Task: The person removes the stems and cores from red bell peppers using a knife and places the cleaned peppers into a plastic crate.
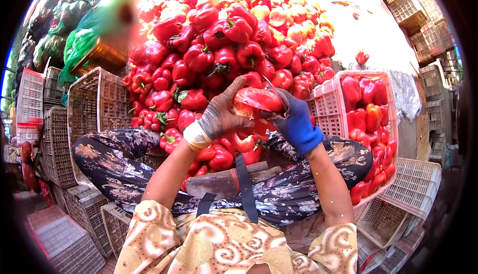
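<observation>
In front of my chest, my left hand (223, 114), in a stained grey glove with a white cuff, is closed round a red bell pepper (259, 99). Pale flesh shows on the pepper's left side, as if it is cut open. My right hand (296, 122), in a blue glove, closes at the pepper's right side. A thin curved strip (272, 85), like a narrow blade, rises from its fingers over the pepper; its grip is hidden. Below both hands, a pale-edged piece of red pepper (243, 143) lies above loose whole peppers.
A big heap of red bell peppers (199, 60) spreads ahead. On my right stands a pink crate (328, 109) filled with peppers; an open crate (83, 104) is on my left. Stacked crates (57, 144) line both sides. A wooden board (214, 184) lies between my crossed legs.
</observation>
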The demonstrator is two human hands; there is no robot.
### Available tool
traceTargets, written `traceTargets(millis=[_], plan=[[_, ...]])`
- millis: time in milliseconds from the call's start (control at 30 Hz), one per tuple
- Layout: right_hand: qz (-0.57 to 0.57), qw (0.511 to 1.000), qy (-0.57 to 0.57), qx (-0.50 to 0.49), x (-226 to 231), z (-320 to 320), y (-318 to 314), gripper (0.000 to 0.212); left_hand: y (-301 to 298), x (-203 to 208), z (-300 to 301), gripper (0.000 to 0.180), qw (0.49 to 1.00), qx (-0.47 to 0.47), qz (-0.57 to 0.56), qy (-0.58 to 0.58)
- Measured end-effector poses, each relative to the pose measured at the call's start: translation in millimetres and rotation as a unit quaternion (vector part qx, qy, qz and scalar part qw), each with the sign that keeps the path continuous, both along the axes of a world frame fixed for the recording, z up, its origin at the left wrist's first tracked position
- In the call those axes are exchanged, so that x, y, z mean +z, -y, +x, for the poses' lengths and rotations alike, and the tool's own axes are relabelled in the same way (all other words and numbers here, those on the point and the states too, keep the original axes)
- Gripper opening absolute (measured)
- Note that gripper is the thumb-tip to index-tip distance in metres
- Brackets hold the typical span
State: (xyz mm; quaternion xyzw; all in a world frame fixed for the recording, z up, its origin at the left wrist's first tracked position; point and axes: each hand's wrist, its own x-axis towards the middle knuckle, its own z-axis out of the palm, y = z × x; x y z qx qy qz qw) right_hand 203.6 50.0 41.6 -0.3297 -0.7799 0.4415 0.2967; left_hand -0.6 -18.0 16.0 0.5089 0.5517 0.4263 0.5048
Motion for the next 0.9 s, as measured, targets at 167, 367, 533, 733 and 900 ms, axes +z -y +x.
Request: traceTargets(millis=[167, 367, 533, 733, 900], plan=[[-0.022, 0.997, 0.046, -0.059, -4, 2, 7, 0.042, -18, -10, 12, 0.117, 0.953, 0.007, -0.076, -0.293], [0.010, 0.988, 0.102, -0.120, -16, 15, 10, 0.045, -33, -97, -22, 0.095, 0.968, 0.105, -0.057, -0.219], [-0.113, 0.964, 0.025, -0.241, -3, 42, 0, 0.037, -29, -85, -56, 0.081, 0.989, 0.133, -0.063, 0.007], [-0.228, 0.895, -0.111, -0.366, 59, 103, -35, 0.028, -31, -97, -42, 0.076, 0.988, 0.143, -0.036, 0.038], [0.034, 0.915, 0.102, -0.388, 60, 205, -53, 0.053, -31, -107, -34, 0.072, 0.986, 0.143, -0.063, 0.064]])
